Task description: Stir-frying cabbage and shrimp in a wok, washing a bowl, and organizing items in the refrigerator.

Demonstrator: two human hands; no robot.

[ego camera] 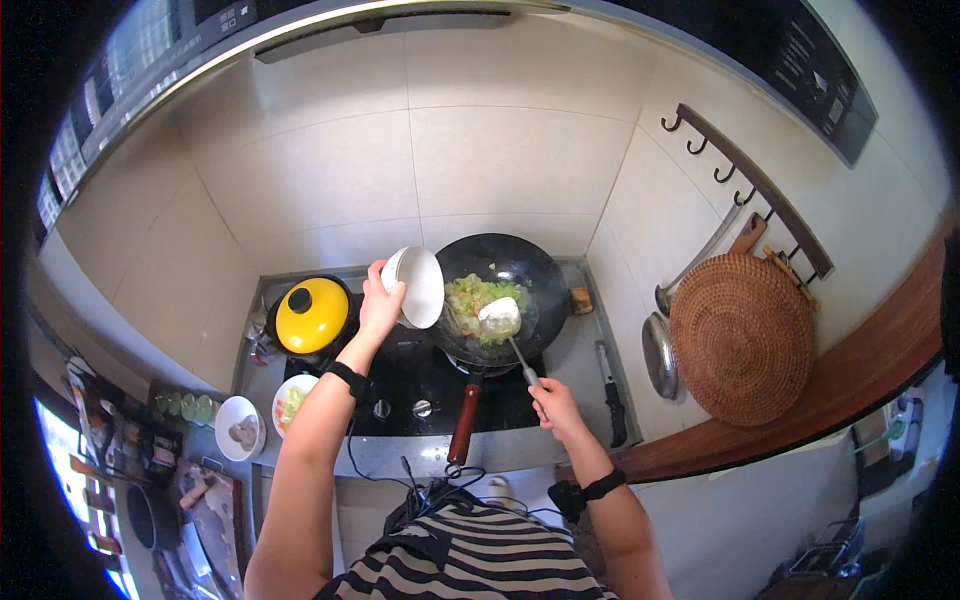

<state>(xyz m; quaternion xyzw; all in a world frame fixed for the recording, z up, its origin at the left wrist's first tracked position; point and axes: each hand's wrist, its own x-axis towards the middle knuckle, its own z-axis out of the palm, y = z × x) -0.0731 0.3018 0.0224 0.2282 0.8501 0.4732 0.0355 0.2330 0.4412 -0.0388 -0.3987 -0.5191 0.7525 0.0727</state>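
My left hand (381,301) grips a white bowl (422,288), tilted on its side at the left rim of a black wok (534,262). No food shows in the visible part of the bowl's inside. In the wok lies chopped pale-green vegetable (474,294) with small orange bits. My right hand (555,405) holds the grey handle of a metal spatula (500,318), whose blade rests among the vegetables. The wok sits over a burner of a black glass gas hob (360,409), and its reddish wooden handle (464,424) points toward me.
Left of the wok stands a pot with a yellow lid (313,315). Two white bowls, one with chopped vegetables (291,405), one with raw-looking pieces (240,428), sit nearer me. A knife (611,394) lies at right. Below wall hooks (724,174) hangs a woven round mat (742,337).
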